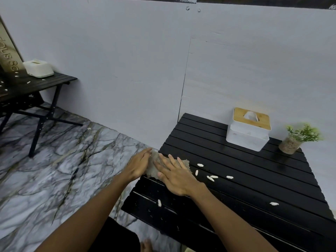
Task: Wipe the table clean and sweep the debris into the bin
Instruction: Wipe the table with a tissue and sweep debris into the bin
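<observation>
Beneath the straight fingers point(164, 163) of the right hand point(175, 179) the cloth point(185, 164) is pressed to the desk point(254, 179) for wiping, the flat left hand point(138, 165) bracing its overhanging edge.

Cloth point(152, 169) largely beneath right hand point(175, 177)

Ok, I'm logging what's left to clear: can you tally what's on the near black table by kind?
Larger white debris pieces: 7
Cloth: 1
Tissue box: 1
Potted plant: 1
Total: 10
</observation>
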Demonstrator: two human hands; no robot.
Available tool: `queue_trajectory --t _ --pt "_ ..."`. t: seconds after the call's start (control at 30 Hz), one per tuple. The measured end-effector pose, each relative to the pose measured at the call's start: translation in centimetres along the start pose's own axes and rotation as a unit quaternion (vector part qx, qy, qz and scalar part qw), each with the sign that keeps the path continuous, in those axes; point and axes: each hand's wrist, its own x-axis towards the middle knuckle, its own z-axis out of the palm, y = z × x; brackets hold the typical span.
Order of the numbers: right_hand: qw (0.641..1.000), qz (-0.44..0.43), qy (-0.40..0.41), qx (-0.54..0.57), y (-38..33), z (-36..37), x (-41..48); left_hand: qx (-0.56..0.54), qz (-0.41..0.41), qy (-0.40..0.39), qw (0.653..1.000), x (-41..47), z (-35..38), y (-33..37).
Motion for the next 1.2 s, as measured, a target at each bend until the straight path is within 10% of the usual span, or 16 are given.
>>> queue_trajectory --t 0.17,0.33,0.8,1.2 --pt "0.998 -0.049 0.012 0.043 -0.7 -0.4 -1.4 0.023 0.012 -0.013 1.0 -0.4 -0.2 -0.2" --pt "0.979 0.074 0.192 0.001 -3.6 0.6 -3.1 0.028 0.004 -0.014 1.0 -1.2 -0.1 -0.3" --pt "0.987 -0.048 0.135 0.07 -5.1 2.3 -4.1 0.051 0.006 -0.036 0.998 -1.2 -1.0 -0.5" --pt "0.989 0.103 0.1 0.018 -9.7 2.9 -2.9 0.127 0.085 -0.014 0.988 -1.5 -1.2 -1.9"
